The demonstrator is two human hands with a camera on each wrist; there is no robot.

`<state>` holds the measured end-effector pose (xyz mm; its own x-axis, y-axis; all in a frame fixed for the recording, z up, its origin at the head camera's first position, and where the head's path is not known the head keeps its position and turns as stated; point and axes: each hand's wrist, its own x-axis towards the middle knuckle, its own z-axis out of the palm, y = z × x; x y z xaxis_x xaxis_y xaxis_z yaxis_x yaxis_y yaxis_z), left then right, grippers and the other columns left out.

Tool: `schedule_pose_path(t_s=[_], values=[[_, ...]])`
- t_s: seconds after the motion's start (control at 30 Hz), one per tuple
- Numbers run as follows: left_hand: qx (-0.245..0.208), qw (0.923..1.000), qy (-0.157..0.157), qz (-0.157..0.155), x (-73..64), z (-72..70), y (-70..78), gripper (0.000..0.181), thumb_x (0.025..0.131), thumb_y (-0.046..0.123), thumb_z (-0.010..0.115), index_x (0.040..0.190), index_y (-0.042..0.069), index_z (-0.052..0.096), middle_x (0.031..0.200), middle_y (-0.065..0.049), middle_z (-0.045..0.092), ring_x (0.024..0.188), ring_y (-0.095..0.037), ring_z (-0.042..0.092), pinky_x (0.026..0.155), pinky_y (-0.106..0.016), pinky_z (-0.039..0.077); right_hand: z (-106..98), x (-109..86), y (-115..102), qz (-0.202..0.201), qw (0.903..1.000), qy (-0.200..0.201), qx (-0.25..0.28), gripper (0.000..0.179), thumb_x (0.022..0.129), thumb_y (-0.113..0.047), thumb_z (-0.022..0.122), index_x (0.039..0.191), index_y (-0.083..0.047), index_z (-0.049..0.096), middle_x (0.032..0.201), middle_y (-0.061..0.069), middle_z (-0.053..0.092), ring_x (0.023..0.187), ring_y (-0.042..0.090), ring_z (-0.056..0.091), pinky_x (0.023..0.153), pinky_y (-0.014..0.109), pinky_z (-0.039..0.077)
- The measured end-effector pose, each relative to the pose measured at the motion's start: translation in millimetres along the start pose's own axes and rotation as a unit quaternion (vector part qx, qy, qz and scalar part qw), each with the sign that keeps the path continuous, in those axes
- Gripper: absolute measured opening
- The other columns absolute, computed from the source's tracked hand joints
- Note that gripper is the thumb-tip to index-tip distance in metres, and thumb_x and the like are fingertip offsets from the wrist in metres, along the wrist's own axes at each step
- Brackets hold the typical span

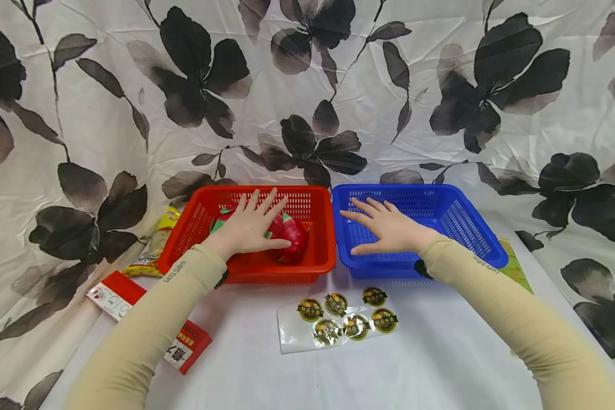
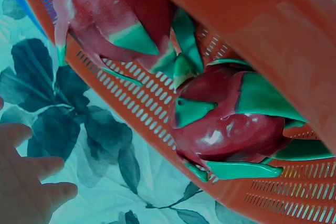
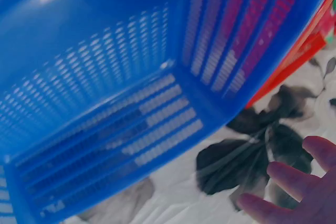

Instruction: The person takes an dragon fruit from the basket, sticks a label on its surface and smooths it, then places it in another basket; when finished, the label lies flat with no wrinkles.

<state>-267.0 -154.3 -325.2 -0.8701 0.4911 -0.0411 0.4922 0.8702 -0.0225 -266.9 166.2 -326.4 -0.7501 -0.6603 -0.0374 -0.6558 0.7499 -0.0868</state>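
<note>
My left hand is held with fingers spread over the red basket. Inside that basket lie dragon fruits, red with green-tipped scales; in the left wrist view two show, one dragon fruit nearer the basket's end. My right hand spreads its fingers above the blue basket, which holds nothing in the right wrist view. Neither hand grips anything. A clear sheet of round black-and-gold stickers lies on the white table in front of the baskets.
Under the left forearm are a red-and-white box and its red end with a printed label. A yellow snack bag leans left of the red basket. A green-yellow packet sits right of the blue one. Floral cloth hangs behind.
</note>
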Motion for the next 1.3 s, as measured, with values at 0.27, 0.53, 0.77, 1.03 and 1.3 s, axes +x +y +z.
schedule_pose_path(t_s=[0.27, 0.53, 0.77, 1.03, 1.3], values=[[-0.006, 1.0000, 0.005, 0.002, -1.7, 4.4, 0.0, 0.095, 0.080, 0.066, 0.050, 0.149, 0.012, 0.013, 0.154, -0.018, 0.008, 0.135, -0.049, 0.017, 0.110, -0.058, 0.013, 11.1, 2.7, -30.6, -0.034, 0.9993, -0.014, -0.001, 0.084, 0.077, -0.068, 0.053, 0.146, -0.029, 0.024, 0.154, 0.009, 0.017, 0.139, 0.040, 0.014, 0.106, 0.066, 0.012], [-0.012, 0.9999, 0.008, 0.003, -4.3, 6.7, 2.2, 0.094, 0.080, 0.063, 0.053, 0.149, 0.012, 0.014, 0.154, -0.018, 0.011, 0.127, -0.046, 0.036, 0.107, -0.051, 0.030, 22.1, 3.7, -50.7, -0.067, 0.9967, -0.044, -0.013, 0.083, 0.078, -0.067, 0.052, 0.146, -0.027, 0.025, 0.153, 0.008, 0.021, 0.139, 0.039, 0.015, 0.110, 0.059, 0.014], [-0.008, 0.9999, 0.000, -0.006, -3.6, 8.7, 1.6, 0.095, 0.079, 0.064, 0.053, 0.149, 0.014, 0.012, 0.154, -0.017, 0.010, 0.128, -0.045, 0.035, 0.108, -0.050, 0.028, 33.8, 8.7, -65.7, -0.086, 0.9952, -0.031, -0.037, 0.077, 0.083, -0.060, 0.053, 0.145, -0.021, 0.030, 0.147, 0.008, 0.035, 0.137, 0.035, 0.025, 0.111, 0.049, 0.023], [-0.010, 0.9999, 0.001, -0.010, -0.9, 10.3, 3.0, 0.094, 0.079, 0.064, 0.053, 0.149, 0.015, 0.014, 0.154, -0.017, 0.011, 0.129, -0.046, 0.033, 0.107, -0.053, 0.027, 53.7, 14.6, -82.0, -0.117, 0.9914, 0.004, -0.057, 0.063, 0.090, -0.051, 0.048, 0.141, -0.016, 0.038, 0.137, 0.009, 0.048, 0.132, 0.035, 0.036, 0.109, 0.047, 0.028], [-0.021, 0.9996, -0.006, -0.020, -0.9, 11.2, 4.7, 0.095, 0.078, 0.063, 0.055, 0.149, 0.016, 0.012, 0.154, -0.017, 0.010, 0.129, -0.049, 0.032, 0.107, -0.056, 0.025, 61.2, 16.2, -87.6, -0.121, 0.9902, 0.025, -0.065, 0.056, 0.092, -0.046, 0.048, 0.138, -0.015, 0.042, 0.126, 0.007, 0.058, 0.124, 0.027, 0.047, 0.111, 0.048, 0.024]])
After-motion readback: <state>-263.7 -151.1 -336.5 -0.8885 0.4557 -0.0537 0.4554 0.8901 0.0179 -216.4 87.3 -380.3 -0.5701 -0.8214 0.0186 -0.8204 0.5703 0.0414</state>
